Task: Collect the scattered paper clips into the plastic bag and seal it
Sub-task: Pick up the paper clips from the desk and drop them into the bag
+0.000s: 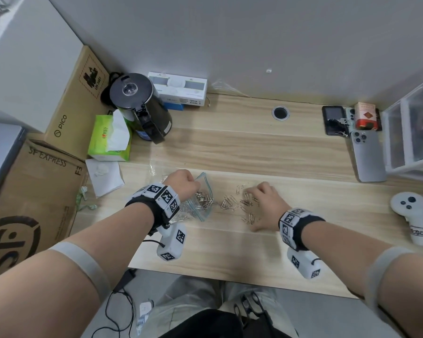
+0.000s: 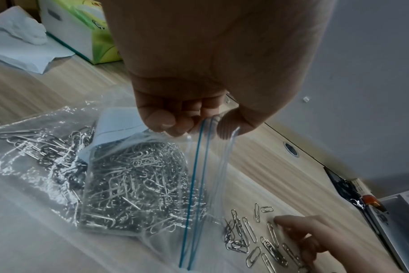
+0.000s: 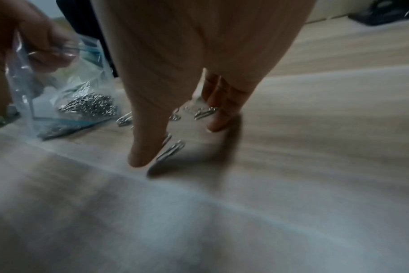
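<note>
Light wood desk [image 1: 266, 147] against grey wall [image 1: 230, 45], boxes [image 1: 29, 196] left.

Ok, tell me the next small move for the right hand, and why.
Probably close the right hand on a few of the loose paper clips under its fingertips and carry them to the plastic bag. The clips lie scattered on the desk beside the bag, and the left hand pinches the bag's rim up, mouth open toward them.
</note>
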Available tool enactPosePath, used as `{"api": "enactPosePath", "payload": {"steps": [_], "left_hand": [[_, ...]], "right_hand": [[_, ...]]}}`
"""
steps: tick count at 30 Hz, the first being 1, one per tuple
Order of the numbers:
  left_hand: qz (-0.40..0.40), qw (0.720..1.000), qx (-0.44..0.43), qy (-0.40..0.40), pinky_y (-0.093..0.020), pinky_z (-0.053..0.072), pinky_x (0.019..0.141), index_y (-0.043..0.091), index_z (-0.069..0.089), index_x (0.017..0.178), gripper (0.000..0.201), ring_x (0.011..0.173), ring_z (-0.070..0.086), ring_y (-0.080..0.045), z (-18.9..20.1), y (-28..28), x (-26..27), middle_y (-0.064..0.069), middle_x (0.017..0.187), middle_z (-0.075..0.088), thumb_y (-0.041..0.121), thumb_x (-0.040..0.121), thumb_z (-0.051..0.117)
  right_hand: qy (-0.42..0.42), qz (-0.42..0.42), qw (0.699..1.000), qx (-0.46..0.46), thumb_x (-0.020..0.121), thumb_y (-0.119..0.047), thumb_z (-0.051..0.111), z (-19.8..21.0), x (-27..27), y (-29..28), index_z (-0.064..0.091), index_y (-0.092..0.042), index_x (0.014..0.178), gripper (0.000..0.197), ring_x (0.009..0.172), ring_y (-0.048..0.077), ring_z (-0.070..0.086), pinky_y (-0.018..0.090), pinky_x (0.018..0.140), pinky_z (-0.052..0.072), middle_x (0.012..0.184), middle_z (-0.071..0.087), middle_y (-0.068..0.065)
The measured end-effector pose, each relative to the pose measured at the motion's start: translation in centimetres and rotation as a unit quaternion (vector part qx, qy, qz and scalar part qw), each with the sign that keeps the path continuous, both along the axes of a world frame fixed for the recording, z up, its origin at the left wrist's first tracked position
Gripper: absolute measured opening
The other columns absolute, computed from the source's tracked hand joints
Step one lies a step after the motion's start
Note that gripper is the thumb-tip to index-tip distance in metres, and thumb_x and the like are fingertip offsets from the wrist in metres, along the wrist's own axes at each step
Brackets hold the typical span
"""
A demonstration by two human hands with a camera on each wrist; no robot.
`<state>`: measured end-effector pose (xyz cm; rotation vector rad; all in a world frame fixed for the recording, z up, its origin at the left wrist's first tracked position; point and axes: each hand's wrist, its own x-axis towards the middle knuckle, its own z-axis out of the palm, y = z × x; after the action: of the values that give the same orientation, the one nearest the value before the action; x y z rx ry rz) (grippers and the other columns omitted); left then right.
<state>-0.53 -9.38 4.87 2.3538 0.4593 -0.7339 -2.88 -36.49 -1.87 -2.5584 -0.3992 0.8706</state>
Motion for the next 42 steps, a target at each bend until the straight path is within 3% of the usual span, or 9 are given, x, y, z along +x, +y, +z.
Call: {"api": "enactPosePath", "payload": {"steps": [7, 10, 17, 22, 27, 32, 34, 38, 42], "left_hand": [[-0.006, 1.000, 0.001, -0.005, -0.027, 0.040, 0.059, 0.016, 0.052, 0.072, 0.015, 0.064, 0.051, -0.017, -0.2, 0.2, -0.2, 0.000, 0.068, 0.054, 0.020, 0.083, 0.061], [-0.006, 1.000, 0.000, -0.007, -0.026, 0.041, 0.059, 0.015, 0.053, 0.073, 0.014, 0.063, 0.052, -0.018, -0.1, 0.3, -0.3, 0.000, 0.066, 0.056, 0.019, 0.084, 0.061], [-0.001, 1.000, -0.002, -0.003, -0.027, 0.041, 0.060, 0.016, 0.054, 0.073, 0.012, 0.065, 0.053, -0.019, -0.1, 0.4, -0.1, -0.001, 0.069, 0.057, 0.019, 0.083, 0.061], [-0.001, 1.000, -0.007, -0.004, -0.029, 0.042, 0.061, 0.015, 0.055, 0.073, 0.013, 0.067, 0.053, -0.020, -0.2, 0.4, -0.2, -0.002, 0.070, 0.057, 0.021, 0.083, 0.061], [-0.003, 1.000, -0.006, -0.004, -0.027, 0.041, 0.059, 0.015, 0.055, 0.074, 0.012, 0.065, 0.053, -0.019, 0.0, 0.4, -0.2, -0.002, 0.069, 0.056, 0.019, 0.083, 0.061], [-0.003, 1.000, 0.000, -0.007, -0.028, 0.042, 0.059, 0.014, 0.056, 0.077, 0.009, 0.066, 0.053, -0.019, 0.3, 0.6, 0.1, -0.003, 0.072, 0.057, 0.019, 0.084, 0.060], [-0.003, 1.000, 0.001, -0.009, -0.028, 0.041, 0.059, 0.014, 0.057, 0.078, 0.009, 0.067, 0.053, -0.018, 0.3, 0.7, 0.2, -0.003, 0.073, 0.057, 0.019, 0.084, 0.060], [-0.002, 1.000, 0.002, -0.008, -0.028, 0.042, 0.061, 0.014, 0.056, 0.077, 0.011, 0.069, 0.053, -0.019, 0.3, 1.0, 0.1, -0.003, 0.074, 0.057, 0.020, 0.084, 0.061], [-0.001, 1.000, 0.007, -0.006, -0.029, 0.042, 0.061, 0.015, 0.056, 0.075, 0.011, 0.069, 0.053, -0.019, 0.0, 1.1, 0.1, -0.002, 0.073, 0.057, 0.020, 0.084, 0.060]], "right_hand": [[-0.006, -0.066, 0.989, 0.133, 0.070, -0.014, 0.084, -1.2, 0.2, 2.2, 0.060, -0.015, 0.126, 0.061, 0.102, 0.015, 0.052, 0.035, 0.098, 0.047, 0.113, 0.049, 0.001], [-0.021, -0.086, 0.984, 0.155, 0.065, -0.013, 0.086, -0.6, 0.8, 1.9, 0.060, -0.013, 0.124, 0.064, 0.094, 0.009, 0.052, 0.029, 0.093, 0.049, 0.108, 0.049, -0.001], [0.024, -0.008, 0.997, 0.069, 0.062, -0.007, 0.076, 0.8, 2.5, -1.0, 0.048, -0.019, 0.134, 0.079, 0.106, 0.011, 0.051, 0.030, 0.097, 0.048, 0.115, 0.044, -0.004], [0.060, 0.048, 0.997, -0.002, 0.055, -0.019, 0.088, 0.7, 2.5, -1.6, 0.043, -0.021, 0.136, 0.093, 0.104, 0.014, 0.052, 0.028, 0.092, 0.049, 0.118, 0.040, -0.007], [0.048, 0.025, 0.998, 0.030, 0.069, -0.015, 0.083, 0.4, 2.0, 0.4, 0.052, -0.013, 0.127, 0.066, 0.081, 0.010, 0.051, 0.022, 0.080, 0.045, 0.112, 0.051, 0.001], [-0.027, -0.051, 0.996, 0.068, 0.076, -0.012, 0.074, 0.1, 2.3, 1.8, 0.057, -0.012, 0.118, 0.046, 0.082, 0.016, 0.055, 0.039, 0.087, 0.051, 0.101, 0.059, 0.003], [-0.051, -0.056, 0.995, 0.059, 0.073, -0.021, 0.077, 0.2, 2.6, 1.9, 0.053, -0.017, 0.122, 0.055, 0.097, 0.017, 0.055, 0.037, 0.091, 0.049, 0.112, 0.052, 0.001], [-0.060, -0.001, 0.998, 0.003, 0.048, -0.046, 0.089, 0.3, 3.2, 1.8, 0.040, -0.021, 0.139, 0.107, 0.120, 0.020, 0.037, 0.035, 0.100, 0.043, 0.132, 0.035, 0.000], [-0.042, 0.023, 0.999, 0.014, 0.052, -0.044, 0.091, -0.5, 2.9, 2.6, 0.045, -0.023, 0.139, 0.101, 0.119, 0.023, 0.036, 0.032, 0.104, 0.036, 0.131, 0.040, 0.003]]}}
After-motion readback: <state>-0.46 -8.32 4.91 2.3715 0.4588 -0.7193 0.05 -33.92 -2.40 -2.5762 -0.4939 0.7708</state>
